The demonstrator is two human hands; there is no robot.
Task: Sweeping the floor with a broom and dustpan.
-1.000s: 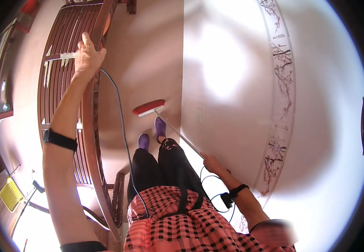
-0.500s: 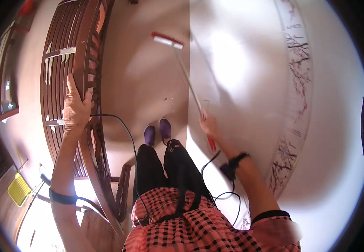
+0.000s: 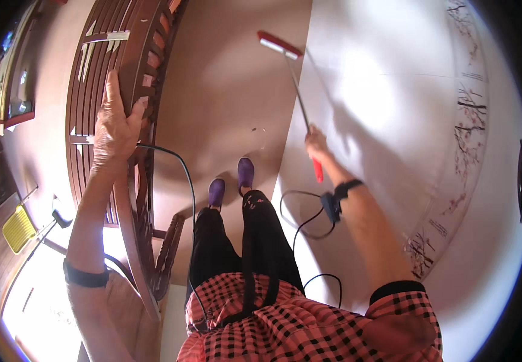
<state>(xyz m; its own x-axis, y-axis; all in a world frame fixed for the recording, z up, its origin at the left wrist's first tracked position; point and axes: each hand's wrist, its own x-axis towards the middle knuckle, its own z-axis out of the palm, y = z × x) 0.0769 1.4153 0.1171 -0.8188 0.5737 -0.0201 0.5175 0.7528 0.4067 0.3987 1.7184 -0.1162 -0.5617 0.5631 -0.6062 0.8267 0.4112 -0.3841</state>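
Observation:
My right hand [image 3: 317, 145] is closed round the handle of a long broom [image 3: 298, 90], whose red grip sticks out below the fist. The broom's red head [image 3: 279, 45], with a white band, is far ahead, close to where floor and wall meet; I cannot tell whether it touches the floor. On the left, my left hand [image 3: 116, 130] grips the top rail of a dark brown slatted wooden bench [image 3: 95, 78], index finger stretched along it and thumb over the inner side. The other fingers are partly hidden.
A white wall [image 3: 369, 139] with a blossom-branch border [image 3: 471, 120] rises on the right. Small dark specks [image 3: 258, 130] lie on the beige floor [image 3: 213, 78] ahead of my purple shoes [image 3: 245, 172]. A yellow dustpan-like thing [image 3: 19, 229] is at lower left. Black cables run from my body.
My view has turned, and the broom head now shows farther right and slightly higher. My right foot is further forward of the left. My left hand stays on the bench rail.

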